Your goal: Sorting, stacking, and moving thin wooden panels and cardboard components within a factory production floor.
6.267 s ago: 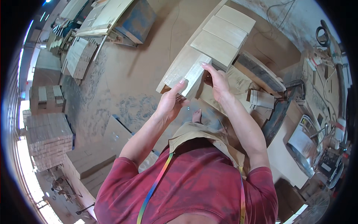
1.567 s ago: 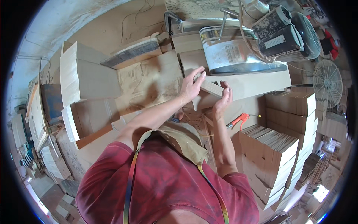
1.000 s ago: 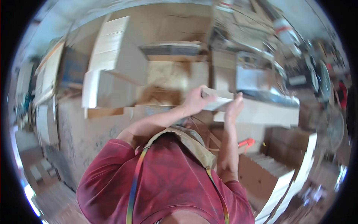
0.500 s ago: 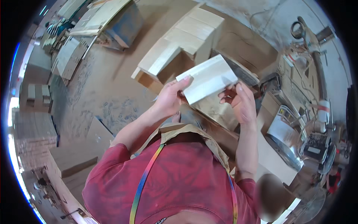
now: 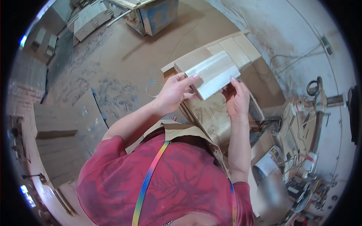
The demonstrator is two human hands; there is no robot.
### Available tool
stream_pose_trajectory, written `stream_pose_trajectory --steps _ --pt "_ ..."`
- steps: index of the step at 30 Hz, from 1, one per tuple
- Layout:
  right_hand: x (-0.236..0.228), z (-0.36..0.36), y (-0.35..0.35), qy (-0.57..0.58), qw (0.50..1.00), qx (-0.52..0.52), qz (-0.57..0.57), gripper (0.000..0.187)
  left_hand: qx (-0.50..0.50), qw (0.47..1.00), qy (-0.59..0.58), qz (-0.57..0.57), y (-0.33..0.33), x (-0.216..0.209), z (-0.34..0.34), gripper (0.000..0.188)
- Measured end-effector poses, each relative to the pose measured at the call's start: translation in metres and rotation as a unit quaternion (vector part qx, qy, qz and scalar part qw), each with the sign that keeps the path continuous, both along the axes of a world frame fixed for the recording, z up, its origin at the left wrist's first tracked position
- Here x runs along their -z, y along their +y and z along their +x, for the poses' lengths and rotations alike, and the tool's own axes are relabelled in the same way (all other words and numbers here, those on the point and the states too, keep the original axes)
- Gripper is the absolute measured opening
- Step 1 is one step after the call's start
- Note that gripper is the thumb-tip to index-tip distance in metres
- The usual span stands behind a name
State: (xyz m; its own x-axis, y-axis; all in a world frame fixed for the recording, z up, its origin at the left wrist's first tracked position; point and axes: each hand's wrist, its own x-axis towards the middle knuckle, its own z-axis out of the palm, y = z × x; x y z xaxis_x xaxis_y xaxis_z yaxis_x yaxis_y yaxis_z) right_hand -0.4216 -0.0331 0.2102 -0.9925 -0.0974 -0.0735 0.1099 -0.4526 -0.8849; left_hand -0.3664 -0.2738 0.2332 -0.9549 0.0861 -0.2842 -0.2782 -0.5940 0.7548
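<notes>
Pale wooden piece (image 5: pixel 218 82) held, upper centre.
Pinched by left hand (image 5: pixel 174 91) and right hand (image 5: pixel 238 101); positioning seems underway, level support called for.

The pale rectangular wooden piece (image 5: pixel 217 77) looks smooth, with a soft shine on its brightest strip and a more matt surface elsewhere. The pale flat wooden boards (image 5: pixel 234 52) in a stack appear smooth and matt. The maroon patterned short-sleeved shirt (image 5: pixel 181 180) is of matt cloth, and the tan creased apron (image 5: pixel 188 132) also appears to be cloth. The brown floor (image 5: pixel 181 41) looks matt and dusty; the whitish wall (image 5: pixel 298 49) seems rough and stained.
</notes>
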Motion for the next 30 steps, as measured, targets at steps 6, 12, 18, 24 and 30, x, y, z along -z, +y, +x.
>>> stream_pose_trajectory --steps 6,12,18,24,30 --pt "0.003 -0.005 0.016 -0.06 0.998 0.011 -0.012 0.018 0.034 0.999 -0.014 0.039 0.006 0.013 0.015 0.034" --pt "-0.013 -0.012 0.02 -0.078 0.995 0.037 0.049 0.018 -0.05 0.997 -0.001 0.065 0.021 0.014 0.02 0.033" --pt "-0.023 -0.004 0.038 -0.079 0.99 0.05 0.106 0.017 -0.032 0.999 0.014 0.007 0.038 0.006 0.03 0.038" --pt "-0.031 0.01 0.058 -0.071 0.982 0.057 0.163 0.017 -0.016 0.998 0.039 -0.037 0.052 0.007 0.047 0.041" --pt "-0.039 0.027 0.065 -0.097 0.978 0.089 0.164 0.018 -0.039 0.997 0.057 -0.022 0.06 -0.006 0.062 0.044"
